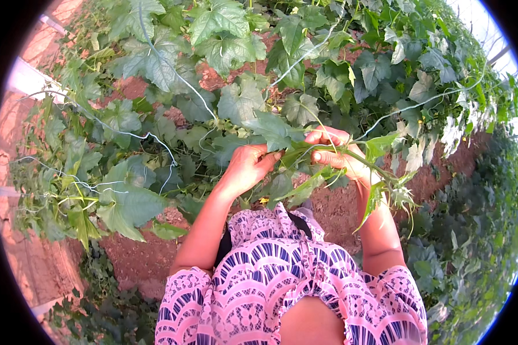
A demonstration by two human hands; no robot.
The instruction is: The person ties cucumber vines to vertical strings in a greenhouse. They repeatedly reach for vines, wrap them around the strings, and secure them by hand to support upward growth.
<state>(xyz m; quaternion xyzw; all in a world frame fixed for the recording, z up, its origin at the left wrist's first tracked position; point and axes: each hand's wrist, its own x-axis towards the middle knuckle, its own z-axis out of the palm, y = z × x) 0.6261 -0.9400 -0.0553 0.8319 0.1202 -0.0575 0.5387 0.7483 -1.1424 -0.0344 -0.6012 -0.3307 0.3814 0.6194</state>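
Note:
A green climbing vine point(373, 167) with lobed leaves and curling tendrils lies across both hands, its growing tip to the right. My right hand point(343, 157) holds the vine stem, with thumb and forefinger a little apart at the left. A pale twine point(418, 105) comes down from the upper right to this hand, and a thin stretch of it shows between the fingers. My left hand point(248, 168) pinches at the leafy part of the same vine, thumb against forefinger. A broad leaf point(270, 129) hides part of its fingertips.
More twines hang among the foliage, one at the upper middle point(179, 75) and another at the left point(121, 133). Dense leafy vines point(237, 101) fill the area ahead. Reddish soil point(151, 263) shows below, with another plant row point(466, 250) at the right.

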